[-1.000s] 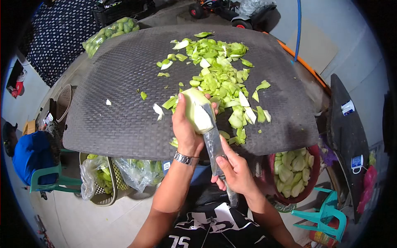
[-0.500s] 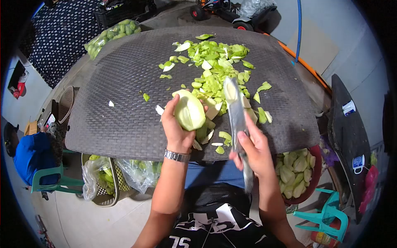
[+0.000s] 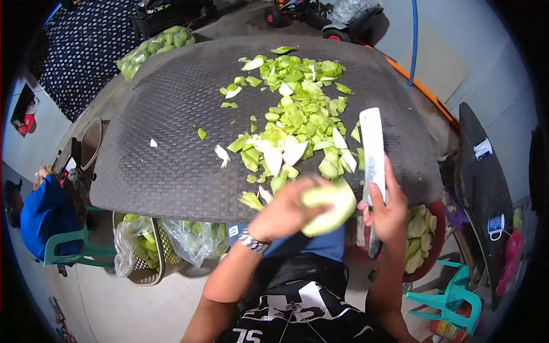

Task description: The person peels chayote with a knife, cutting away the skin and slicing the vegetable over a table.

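Note:
Near the front edge of the dark woven table [image 3: 154, 177], my left hand [image 3: 289, 208] is closed on a peeled pale green vegetable [image 3: 330, 207], both blurred by motion. To its right, my right hand [image 3: 387, 211] grips a wide-bladed knife [image 3: 373, 148] by the handle, blade pointing up and away from me. Green peelings and pale slices [image 3: 303, 114] lie in a long heap beyond my hands. Below the right hand, a red tub [image 3: 437, 228] holds several peeled vegetables [image 3: 416, 240], partly hidden by that hand and forearm.
Crates with bagged vegetables [image 3: 137, 246] stand below the table at left. A bag of green vegetables [image 3: 154, 50] lies at the far left edge. A person in blue [image 3: 48, 214] sits at left. Teal stool [image 3: 452, 294] at lower right; dark side table [image 3: 483, 171] with mugs.
My left hand has swung right with the vegetable, toward the red tub. My right hand has moved right with the knife, away from the heap. More pale slices now show on the near heap.

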A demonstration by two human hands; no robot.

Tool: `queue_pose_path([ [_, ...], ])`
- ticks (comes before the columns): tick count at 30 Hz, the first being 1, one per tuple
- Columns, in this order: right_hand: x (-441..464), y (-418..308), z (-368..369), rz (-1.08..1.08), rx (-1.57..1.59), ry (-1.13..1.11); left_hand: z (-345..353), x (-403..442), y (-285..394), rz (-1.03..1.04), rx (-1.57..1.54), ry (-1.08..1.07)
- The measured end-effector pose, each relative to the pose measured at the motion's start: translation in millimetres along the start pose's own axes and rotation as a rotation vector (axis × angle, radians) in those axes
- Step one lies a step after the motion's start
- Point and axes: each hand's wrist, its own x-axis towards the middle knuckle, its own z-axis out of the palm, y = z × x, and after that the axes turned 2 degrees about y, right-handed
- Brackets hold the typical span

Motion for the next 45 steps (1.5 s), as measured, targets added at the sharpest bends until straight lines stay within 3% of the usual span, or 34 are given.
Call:
queue_pose_path([
  [2, -9, -10, -9, 0.014, 0.031, 0.089, 25, 6, -3, 0.017, 0.318, -0.441],
  [4, -15, -22, -19, 0.044, 0.046, 0.094, 61, 21, 6, -0.352, 0.322, -0.758],
  [6, -21, -28, -27, 0.024, 0.015, 0.087, 105, 30, -41, -0.361, 0.341, -0.741],
  [8, -21, -36, -24, -0.017, 0.016, 0.109, 163, 36, -126, -0.366, -0.011, -0.653],
  [9, -21, -36, -24, -0.042, 0.019, 0.108, 181, 28, -119, -0.579, -0.689, -0.523],
  [12, -21, -34, -28, -0.035, 0.023, 0.067, 185, 28, -108, -0.598, -0.775, -0.624],
  [18, -10, -14, -14, 0.062, 0.077, 0.036, 83, 0, -102, -0.381, -0.079, -0.605],
  [20, -6, -5, -7, 0.053, 0.087, -0.003, 37, -23, -84, -0.505, 0.079, -0.446],
  [22, 2, 6, -2, 0.076, 0.125, -0.075, -10, -52, -92, -0.507, 0.103, -0.446],
  [24, 7, 12, 4, 0.116, 0.185, -0.127, -46, -85, -91, -0.674, 0.04, -0.334],
  [26, 13, 18, 10, 0.143, 0.21, -0.146, -97, -131, -155, -0.515, -0.033, -0.089],
  [28, 17, 28, 14, 0.161, 0.24, -0.167, -134, -159, -171, -0.66, -0.124, 0.446],
  [30, 23, 38, 17, 0.175, 0.282, -0.195, -187, -197, -247, -0.508, -0.207, 1.068],
  [32, 27, 41, 19, 0.163, 0.273, -0.195, -233, -231, -315, -0.634, 0.15, 1.339],
  [35, 27, 39, 20, 0.169, 0.246, -0.197, -273, -286, -423, -0.756, 0.808, 1.238],
  [36, 26, 38, 20, 0.175, 0.235, -0.2, -272, -294, -432, -0.843, 0.788, 1.227],
  [39, 26, 38, 22, 0.177, 0.229, -0.183, -261, -291, -444, -0.97, 0.069, 1.334],
  [41, 26, 33, 24, 0.19, 0.21, -0.174, -256, -289, -449, -1.034, -0.043, 1.356],
  [43, 25, 28, 24, 0.202, 0.191, -0.163, -251, -282, -443, -1.276, 0.553, 1.202],
  [45, 25, 26, 24, 0.208, 0.173, -0.152, -229, -271, -414, -1.322, 0.741, 1.3],
])
